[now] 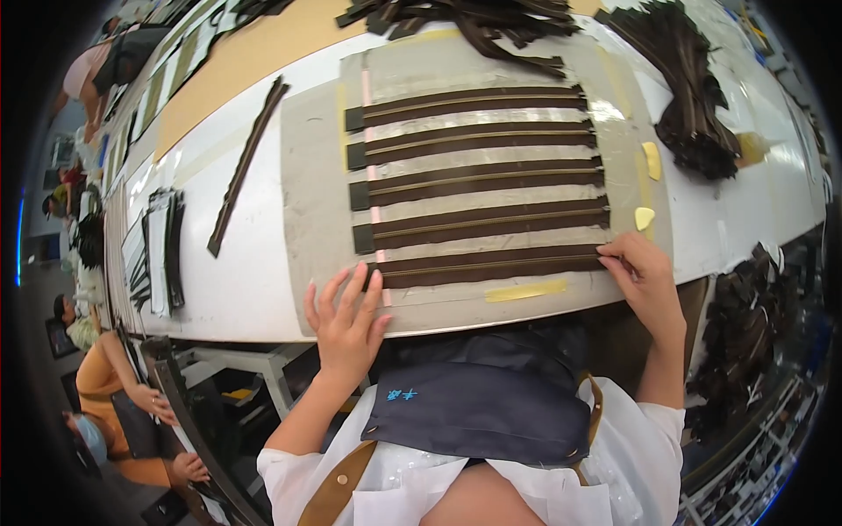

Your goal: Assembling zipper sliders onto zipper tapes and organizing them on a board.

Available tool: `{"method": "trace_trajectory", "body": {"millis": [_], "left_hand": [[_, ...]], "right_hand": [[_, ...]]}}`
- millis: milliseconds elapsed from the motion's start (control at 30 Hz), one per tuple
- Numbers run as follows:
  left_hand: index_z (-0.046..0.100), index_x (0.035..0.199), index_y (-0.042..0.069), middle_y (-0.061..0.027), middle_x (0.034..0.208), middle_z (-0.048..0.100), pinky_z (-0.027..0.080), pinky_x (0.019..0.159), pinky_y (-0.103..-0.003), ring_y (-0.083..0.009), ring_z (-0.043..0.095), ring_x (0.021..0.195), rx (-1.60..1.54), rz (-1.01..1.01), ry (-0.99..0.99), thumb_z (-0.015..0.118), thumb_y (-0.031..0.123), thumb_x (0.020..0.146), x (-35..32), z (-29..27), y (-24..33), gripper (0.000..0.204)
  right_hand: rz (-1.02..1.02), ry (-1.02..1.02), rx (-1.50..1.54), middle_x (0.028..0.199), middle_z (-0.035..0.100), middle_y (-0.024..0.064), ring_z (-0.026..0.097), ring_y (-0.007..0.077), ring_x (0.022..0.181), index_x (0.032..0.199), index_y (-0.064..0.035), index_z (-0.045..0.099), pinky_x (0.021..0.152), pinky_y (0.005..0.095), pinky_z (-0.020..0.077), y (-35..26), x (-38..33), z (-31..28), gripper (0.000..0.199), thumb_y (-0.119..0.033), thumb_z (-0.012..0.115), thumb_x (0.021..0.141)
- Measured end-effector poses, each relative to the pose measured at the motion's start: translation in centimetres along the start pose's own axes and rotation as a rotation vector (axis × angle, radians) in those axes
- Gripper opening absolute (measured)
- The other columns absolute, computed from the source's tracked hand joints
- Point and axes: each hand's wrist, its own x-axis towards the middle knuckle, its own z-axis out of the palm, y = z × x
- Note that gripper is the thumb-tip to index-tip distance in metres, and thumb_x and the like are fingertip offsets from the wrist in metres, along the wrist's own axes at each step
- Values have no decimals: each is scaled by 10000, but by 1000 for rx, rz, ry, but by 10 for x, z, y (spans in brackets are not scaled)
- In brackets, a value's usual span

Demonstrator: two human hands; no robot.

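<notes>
Several dark brown zippers lie in parallel rows across a grey board (321,219), each with a metallic line along its middle. Small dark squares sit at the left ends of the farther rows, beside a pink strip (367,96). My right hand (645,279) pinches the right end of the nearest zipper (491,265) between thumb and fingertips. At that zipper's left end, my left hand (344,323) rests with fingers spread, its fingertips touching the end and hiding part of it.
A single brown strip (248,167) lies on the white table to the left, near a stack of dark-edged pieces (164,252). Zipper bundles (693,105) are heaped at the far right and far edge. Yellow tape (526,290) marks the board. Another person in orange (105,386) works at left.
</notes>
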Motion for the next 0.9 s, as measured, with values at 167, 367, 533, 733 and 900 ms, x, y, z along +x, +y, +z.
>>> {"method": "trace_trajectory", "body": {"millis": [167, 367, 533, 733, 900], "left_hand": [[609, 1375, 137, -50, 1476, 512, 176, 1166, -567, -303, 453, 1335, -1, 22, -2, 704, 244, 866, 3, 3, 2, 529], [627, 1347, 101, -70, 1455, 530, 171, 1180, -562, -324, 448, 1343, 33, 16, -2, 641, 223, 912, 2, -1, 7, 452], [628, 1351, 115, -59, 1459, 531, 177, 1175, -562, -319, 452, 1340, 40, 17, 4, 666, 232, 895, 2, -1, 6, 472], [633, 1352, 131, -51, 1461, 531, 178, 1169, -564, -315, 454, 1338, 47, 13, 0, 685, 249, 889, 2, -1, 4, 481], [637, 1347, 131, -51, 1460, 532, 175, 1169, -566, -318, 453, 1338, 34, 12, 0, 685, 237, 888, 2, 0, 4, 474]], "right_hand": [[-69, 28, -167, 838, 609, 93, 627, 296, 740, 894, -28, 649, 641, 372, 497, 0, -1, 2, 75, -57, 709, 859], [-128, 16, -292, 845, 614, 102, 629, 294, 741, 887, -13, 630, 627, 384, 490, 0, 0, 1, 104, -65, 716, 862], [-137, -44, -445, 827, 600, 96, 628, 297, 739, 867, -29, 612, 628, 382, 491, 2, 3, 2, 114, -91, 707, 871], [-208, -29, -453, 789, 529, 108, 604, 304, 695, 837, -34, 557, 595, 401, 482, 3, 4, 3, 115, 0, 631, 755], [-211, -29, -456, 794, 527, 107, 603, 298, 693, 843, -35, 563, 596, 399, 484, 5, 3, 4, 113, 1, 626, 756]]}}
